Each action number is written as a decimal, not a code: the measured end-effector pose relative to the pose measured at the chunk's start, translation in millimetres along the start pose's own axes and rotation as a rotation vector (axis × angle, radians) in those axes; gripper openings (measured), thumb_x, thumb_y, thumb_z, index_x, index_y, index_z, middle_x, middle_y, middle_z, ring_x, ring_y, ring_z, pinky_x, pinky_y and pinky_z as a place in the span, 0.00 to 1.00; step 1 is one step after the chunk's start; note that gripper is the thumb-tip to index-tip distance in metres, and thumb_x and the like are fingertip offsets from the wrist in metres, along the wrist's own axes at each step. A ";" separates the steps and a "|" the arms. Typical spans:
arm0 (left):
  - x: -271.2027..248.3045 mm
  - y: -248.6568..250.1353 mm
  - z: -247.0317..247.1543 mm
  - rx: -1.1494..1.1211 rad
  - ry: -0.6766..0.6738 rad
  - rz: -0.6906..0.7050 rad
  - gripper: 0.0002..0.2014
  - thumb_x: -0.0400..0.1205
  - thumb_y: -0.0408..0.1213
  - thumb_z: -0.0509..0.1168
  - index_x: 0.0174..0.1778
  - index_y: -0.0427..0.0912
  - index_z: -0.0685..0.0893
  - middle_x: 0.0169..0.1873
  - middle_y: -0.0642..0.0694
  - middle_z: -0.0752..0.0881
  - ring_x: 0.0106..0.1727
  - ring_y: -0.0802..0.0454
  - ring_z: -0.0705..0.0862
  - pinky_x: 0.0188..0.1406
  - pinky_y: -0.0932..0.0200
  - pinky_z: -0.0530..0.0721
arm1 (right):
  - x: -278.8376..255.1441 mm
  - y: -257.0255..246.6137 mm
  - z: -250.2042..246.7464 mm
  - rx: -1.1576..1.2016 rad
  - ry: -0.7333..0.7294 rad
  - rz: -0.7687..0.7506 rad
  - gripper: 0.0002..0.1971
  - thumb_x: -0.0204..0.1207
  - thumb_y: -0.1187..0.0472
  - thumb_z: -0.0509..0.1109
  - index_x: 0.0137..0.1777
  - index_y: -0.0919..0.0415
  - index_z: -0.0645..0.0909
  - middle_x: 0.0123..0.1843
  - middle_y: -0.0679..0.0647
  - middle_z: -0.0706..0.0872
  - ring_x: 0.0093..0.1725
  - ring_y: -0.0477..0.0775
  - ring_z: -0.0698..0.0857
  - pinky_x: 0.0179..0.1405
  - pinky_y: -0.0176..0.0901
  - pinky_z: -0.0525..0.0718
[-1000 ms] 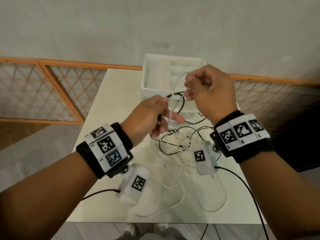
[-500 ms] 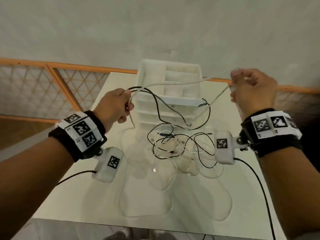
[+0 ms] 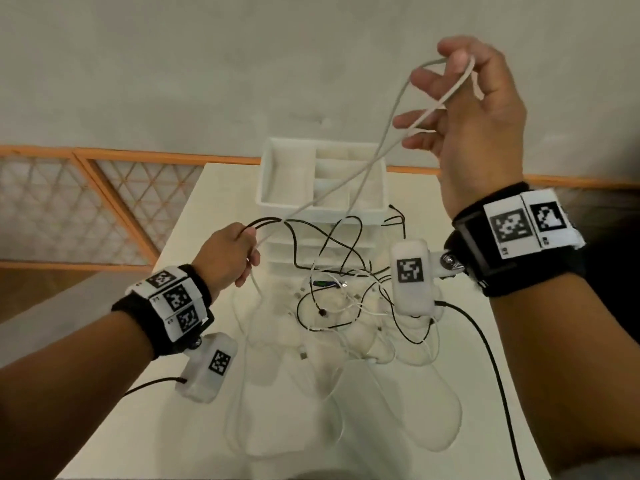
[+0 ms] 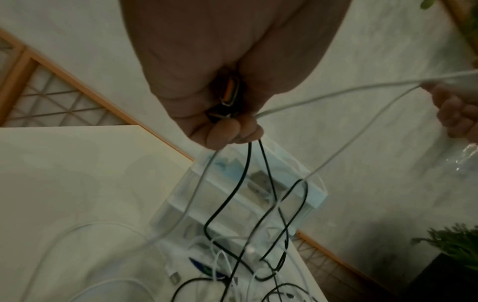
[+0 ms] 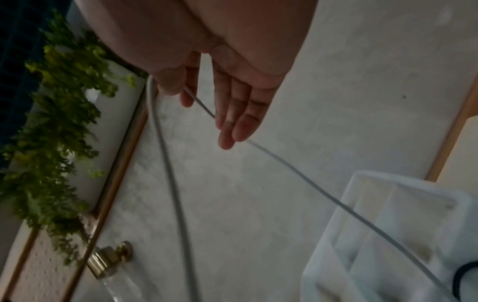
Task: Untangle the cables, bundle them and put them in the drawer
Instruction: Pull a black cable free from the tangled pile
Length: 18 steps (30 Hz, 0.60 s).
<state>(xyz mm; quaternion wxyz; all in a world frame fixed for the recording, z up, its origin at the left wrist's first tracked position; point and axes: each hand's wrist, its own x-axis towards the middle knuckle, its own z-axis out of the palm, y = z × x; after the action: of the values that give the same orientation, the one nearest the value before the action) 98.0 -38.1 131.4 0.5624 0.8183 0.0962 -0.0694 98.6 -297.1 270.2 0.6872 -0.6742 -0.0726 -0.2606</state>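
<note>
My left hand [image 3: 235,251] is low at the left and grips a black cable [image 3: 311,230] together with a white cable [image 3: 377,150]. The left wrist view shows that fist [image 4: 232,126] closed round a metal plug [image 4: 229,92], with the black cable [image 4: 232,192] hanging in loops. My right hand [image 3: 464,98] is raised high. Its thumb and forefinger pinch a loop of the white cable while the other fingers [image 5: 232,122] are spread straight. The white cable [image 5: 297,169] runs taut down over the white drawer unit [image 3: 294,202]. A tangle of black and white cables [image 3: 346,299] lies in front of it.
The drawer unit stands at the far end of a pale table [image 3: 138,410], its top tray split into compartments. An orange-framed lattice rail [image 3: 86,202] and a grey wall lie behind. Green plants [image 5: 51,143] are off to the right.
My right hand has risen well above the drawer unit, drawing the white cable up and spreading its lower fingers. My left hand keeps its grip and sits a little lower.
</note>
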 end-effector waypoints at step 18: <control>20.1 41.8 -5.8 -0.188 -0.092 0.082 0.16 0.89 0.40 0.57 0.36 0.40 0.77 0.27 0.44 0.75 0.20 0.54 0.66 0.16 0.63 0.66 | -29.5 -3.7 43.8 -0.231 -0.265 -0.141 0.07 0.83 0.62 0.69 0.57 0.52 0.83 0.66 0.49 0.87 0.36 0.60 0.90 0.34 0.51 0.86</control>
<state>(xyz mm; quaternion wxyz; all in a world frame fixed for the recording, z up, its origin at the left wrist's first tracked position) 127.4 -45.7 166.9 0.6429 0.7611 0.0429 -0.0747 82.8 -247.1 263.8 0.5696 -0.7703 -0.1792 -0.2236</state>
